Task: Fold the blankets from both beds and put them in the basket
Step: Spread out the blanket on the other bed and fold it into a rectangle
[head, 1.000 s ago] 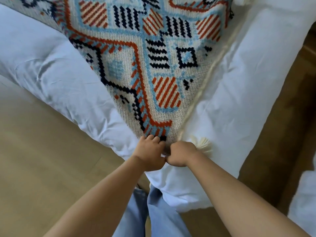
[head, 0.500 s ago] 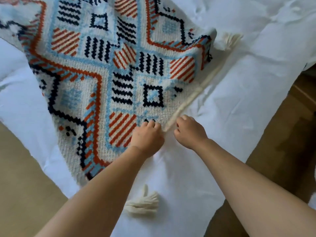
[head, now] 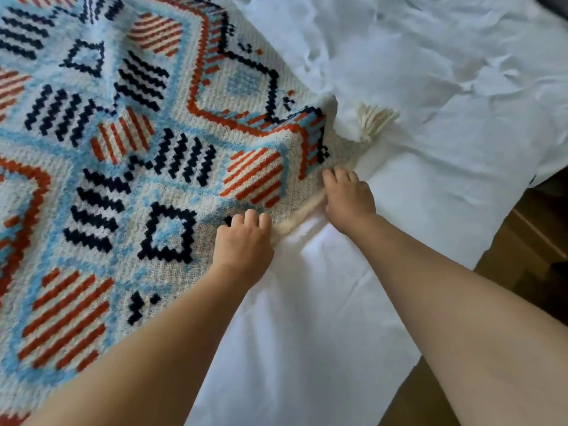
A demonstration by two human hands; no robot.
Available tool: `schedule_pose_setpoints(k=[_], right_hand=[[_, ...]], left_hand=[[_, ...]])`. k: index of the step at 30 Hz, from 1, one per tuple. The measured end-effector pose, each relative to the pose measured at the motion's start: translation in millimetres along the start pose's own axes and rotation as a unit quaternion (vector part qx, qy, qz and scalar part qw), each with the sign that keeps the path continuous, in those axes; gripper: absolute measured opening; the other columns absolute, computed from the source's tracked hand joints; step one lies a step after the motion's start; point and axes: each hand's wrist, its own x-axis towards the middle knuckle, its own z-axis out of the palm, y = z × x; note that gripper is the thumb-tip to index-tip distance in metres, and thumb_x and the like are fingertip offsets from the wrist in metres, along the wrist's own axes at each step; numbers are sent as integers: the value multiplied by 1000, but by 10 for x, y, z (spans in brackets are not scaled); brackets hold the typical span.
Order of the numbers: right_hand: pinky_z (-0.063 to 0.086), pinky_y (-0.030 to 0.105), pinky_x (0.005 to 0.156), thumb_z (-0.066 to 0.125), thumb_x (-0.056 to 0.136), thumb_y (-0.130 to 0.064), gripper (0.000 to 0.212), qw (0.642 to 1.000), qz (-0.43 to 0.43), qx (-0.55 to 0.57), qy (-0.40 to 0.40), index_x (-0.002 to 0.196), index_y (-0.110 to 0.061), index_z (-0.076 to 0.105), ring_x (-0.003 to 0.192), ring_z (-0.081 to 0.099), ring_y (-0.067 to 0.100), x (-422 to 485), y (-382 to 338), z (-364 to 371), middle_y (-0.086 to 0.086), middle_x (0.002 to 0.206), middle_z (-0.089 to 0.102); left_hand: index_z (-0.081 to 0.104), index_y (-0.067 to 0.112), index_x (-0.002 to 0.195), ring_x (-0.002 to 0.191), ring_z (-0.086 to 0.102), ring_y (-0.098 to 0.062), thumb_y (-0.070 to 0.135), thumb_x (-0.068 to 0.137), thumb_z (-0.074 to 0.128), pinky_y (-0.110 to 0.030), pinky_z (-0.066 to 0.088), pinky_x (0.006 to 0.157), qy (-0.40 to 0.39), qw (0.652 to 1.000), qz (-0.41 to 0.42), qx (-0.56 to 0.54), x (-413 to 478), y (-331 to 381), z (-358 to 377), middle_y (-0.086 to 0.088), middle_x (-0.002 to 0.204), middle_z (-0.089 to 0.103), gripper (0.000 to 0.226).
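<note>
A knitted blanket [head: 129, 167] with blue, orange and navy patterns lies across the white bed [head: 415, 149], filling the left of the head view. My left hand [head: 242, 241] grips its cream right edge, fingers curled over the fabric. My right hand [head: 347, 198] grips the same edge a little farther up, close to the folded corner. A cream tassel [head: 373, 119] sticks out from that corner onto the sheet. No basket is in view.
The white sheet is wrinkled at the upper right. Wooden floor [head: 528, 241] shows past the bed's right edge and at the bottom right. A dark object sits at the top right corner.
Both hands have carried the blanket edge away from the bed's foot and up across the mattress. The blanket now covers more of the left side, and the hands have moved apart along the edge.
</note>
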Motion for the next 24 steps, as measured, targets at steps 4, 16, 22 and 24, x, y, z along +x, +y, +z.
schedule_pose_setpoints(k=[4, 16, 22, 24], right_hand=[[34, 40, 93, 48, 85, -4, 40, 999, -29, 6, 35, 125, -10, 43, 122, 38, 30, 191, 6, 66, 13, 131, 45], [38, 35, 82, 44, 86, -4, 27, 990, -54, -105, -81, 103, -14, 63, 103, 56, 28, -124, 566, 23, 7, 107, 63], [37, 39, 90, 40, 90, -9, 34, 988, 6, -92, -122, 122, -15, 49, 119, 46, 27, -412, 677, 156, 8, 126, 51], [38, 41, 92, 43, 90, -9, 40, 989, 31, -79, -119, 129, -12, 39, 122, 41, 28, -460, 573, 161, 12, 132, 45]], left_hand=[[39, 11, 116, 93, 55, -28, 28, 98, 35, -34, 33, 56, -23, 1000, -12, -14, 121, 88, 32, -7, 110, 50, 25], [41, 9, 113, 79, 53, -25, 20, 97, 31, -34, 31, 55, -81, 990, 112, 11, -62, 531, 72, -8, 103, 52, 23], [40, 10, 118, 93, 53, -25, 28, 98, 29, -32, 33, 61, -77, 986, 150, 3, -169, 596, 120, -6, 111, 50, 29], [40, 11, 117, 98, 51, -25, 31, 97, 31, -31, 32, 67, -57, 989, 131, -34, -234, 545, 114, -6, 113, 49, 30]])
